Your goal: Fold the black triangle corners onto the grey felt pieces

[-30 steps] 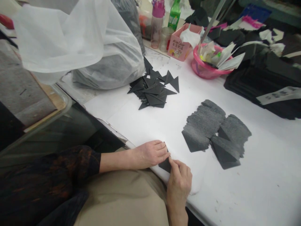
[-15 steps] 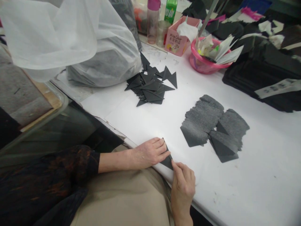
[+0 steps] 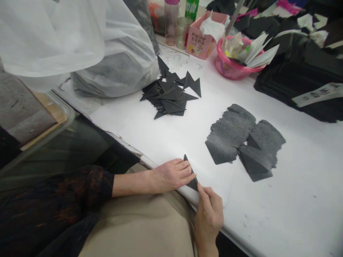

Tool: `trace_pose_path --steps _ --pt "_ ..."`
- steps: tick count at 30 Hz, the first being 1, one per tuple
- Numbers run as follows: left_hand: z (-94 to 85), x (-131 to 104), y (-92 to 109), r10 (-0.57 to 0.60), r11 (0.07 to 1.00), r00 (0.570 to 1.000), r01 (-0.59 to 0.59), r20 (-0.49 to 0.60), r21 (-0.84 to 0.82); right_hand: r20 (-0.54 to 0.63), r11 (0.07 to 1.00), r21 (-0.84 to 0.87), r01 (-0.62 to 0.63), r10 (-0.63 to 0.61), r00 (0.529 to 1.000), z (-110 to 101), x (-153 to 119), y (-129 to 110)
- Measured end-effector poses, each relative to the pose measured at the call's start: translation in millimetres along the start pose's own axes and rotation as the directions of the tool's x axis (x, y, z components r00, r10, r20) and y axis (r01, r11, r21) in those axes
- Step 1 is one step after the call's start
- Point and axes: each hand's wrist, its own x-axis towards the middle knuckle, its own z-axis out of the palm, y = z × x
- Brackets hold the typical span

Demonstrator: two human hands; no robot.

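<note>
A small black triangular piece [image 3: 192,184] lies at the near edge of the white table [image 3: 289,200]. The fingers of my left hand [image 3: 174,175] are together and press on it from the left, covering its middle. At its near right corner, my right hand [image 3: 209,210] pinches it between thumb and fingers. Ahead sits a loose heap of black triangular pieces [image 3: 171,98]. To the right, overlapping dark pieces with grey, fuzzy-looking edges [image 3: 233,125] lie fanned out in two rows.
White plastic bags [image 3: 118,60] bulge at the upper left. Behind stand a pink bottle [image 3: 171,25], a pink box [image 3: 200,41] and a pink basket [image 3: 232,67] with papers. A black stack [image 3: 302,78] with a white strip sits at the far right.
The view has shifted slightly. More of the black triangle's far tip shows beyond my left fingers; both hands keep nearly the same places on it.
</note>
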Motion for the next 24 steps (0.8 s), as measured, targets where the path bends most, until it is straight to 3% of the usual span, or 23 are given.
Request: trace_pose_path --steps 7,12,24 --pt "3.7 0.7 3.7 0.002 0.999 1.000 -0.002 0.009 0.036 0.034 0.999 -0.036 -0.007 0.009 0.999 -3.4 -3.5 -2.3" --pt "7.3 3.3 4.5 0.063 0.998 0.997 -0.063 -0.032 0.001 0.013 0.999 -0.044 -0.019 0.019 1.000 -4.8 -5.3 -0.7" --pt "-0.8 6.4 11.7 0.059 0.997 0.998 -0.060 0.018 0.046 -0.005 0.999 -0.035 -0.033 0.033 0.999 -12.5 -12.8 1.9"
